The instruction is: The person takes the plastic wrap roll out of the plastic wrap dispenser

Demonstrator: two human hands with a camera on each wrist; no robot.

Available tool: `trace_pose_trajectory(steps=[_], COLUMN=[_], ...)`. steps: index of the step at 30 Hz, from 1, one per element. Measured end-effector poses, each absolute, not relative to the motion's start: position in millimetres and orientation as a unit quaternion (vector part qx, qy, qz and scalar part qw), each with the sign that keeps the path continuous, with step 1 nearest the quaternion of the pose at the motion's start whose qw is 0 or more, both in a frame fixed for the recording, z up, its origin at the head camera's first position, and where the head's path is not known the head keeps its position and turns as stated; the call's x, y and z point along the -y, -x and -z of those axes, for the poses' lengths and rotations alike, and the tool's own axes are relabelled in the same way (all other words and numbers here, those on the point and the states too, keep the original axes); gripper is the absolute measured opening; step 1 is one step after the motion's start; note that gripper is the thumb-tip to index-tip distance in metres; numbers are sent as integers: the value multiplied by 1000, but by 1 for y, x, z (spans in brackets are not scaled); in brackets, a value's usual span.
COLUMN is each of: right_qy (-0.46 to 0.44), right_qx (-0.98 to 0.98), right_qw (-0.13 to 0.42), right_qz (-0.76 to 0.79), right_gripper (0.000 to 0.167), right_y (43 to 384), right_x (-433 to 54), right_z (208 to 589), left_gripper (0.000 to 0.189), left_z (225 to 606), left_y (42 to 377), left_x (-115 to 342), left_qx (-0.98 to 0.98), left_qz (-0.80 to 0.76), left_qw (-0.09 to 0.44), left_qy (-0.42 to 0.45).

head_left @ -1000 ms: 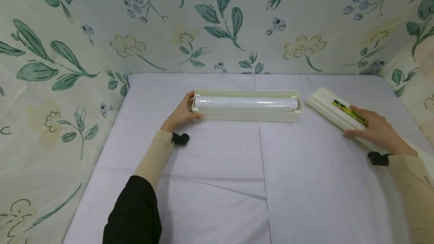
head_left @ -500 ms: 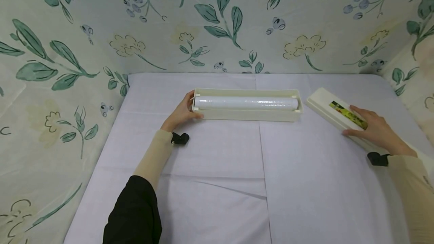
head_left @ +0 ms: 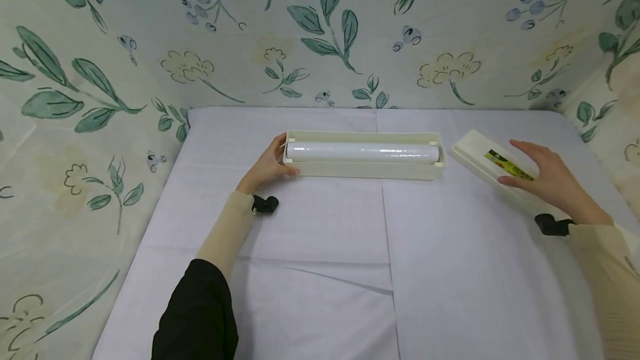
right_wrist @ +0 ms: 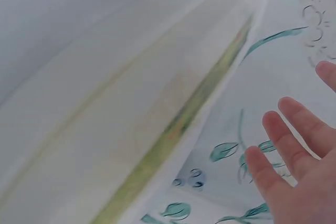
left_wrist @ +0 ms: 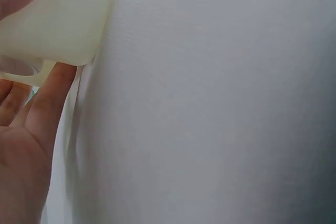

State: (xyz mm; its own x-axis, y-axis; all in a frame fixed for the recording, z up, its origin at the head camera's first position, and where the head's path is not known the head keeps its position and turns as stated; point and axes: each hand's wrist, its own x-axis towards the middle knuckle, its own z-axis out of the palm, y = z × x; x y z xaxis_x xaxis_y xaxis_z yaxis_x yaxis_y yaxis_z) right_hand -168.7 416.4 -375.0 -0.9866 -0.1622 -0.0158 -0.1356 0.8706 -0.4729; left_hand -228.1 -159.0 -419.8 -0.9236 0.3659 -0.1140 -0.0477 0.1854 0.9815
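A long cream dispenser box (head_left: 360, 170) lies on the white cloth, with a shiny roll of cling film (head_left: 365, 153) inside it. My left hand (head_left: 267, 166) grips the box's left end, thumb on the front and fingers behind; the left wrist view shows fingers at the box's corner (left_wrist: 68, 30). To the right lies the cream lid (head_left: 472, 146), set at a slant, bearing a yellow-green label (head_left: 507, 164). Above the lid hovers my right hand (head_left: 555, 182), fingers spread. In the right wrist view those fingers (right_wrist: 289, 150) stand apart from the lid (right_wrist: 121, 114).
White cloth (head_left: 310, 293) covers the table around the box and lid. A floral curtain (head_left: 330, 32) hangs behind and along both sides. Black camera mounts (head_left: 266, 204) sit at the wrists.
My right hand has let go of the lid and lifted slightly up and leftward, fingers opening. The left hand and the box have stayed where they were.
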Motion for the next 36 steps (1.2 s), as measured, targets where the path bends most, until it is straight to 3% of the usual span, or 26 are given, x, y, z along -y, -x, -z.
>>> trace_pose_trajectory(steps=[26, 36], right_qy=[184, 214], right_qx=[-950, -938], right_qw=[2, -5], right_qz=[253, 271], right_gripper=[86, 81], right_y=[192, 203], right_x=[-327, -300], right_z=[332, 330], left_gripper=[104, 104], left_z=[439, 421], left_y=[240, 232], left_x=[165, 163], left_qx=[-758, -739], left_qz=[-622, -641], left_qw=[163, 178], left_qy=[-109, -109])
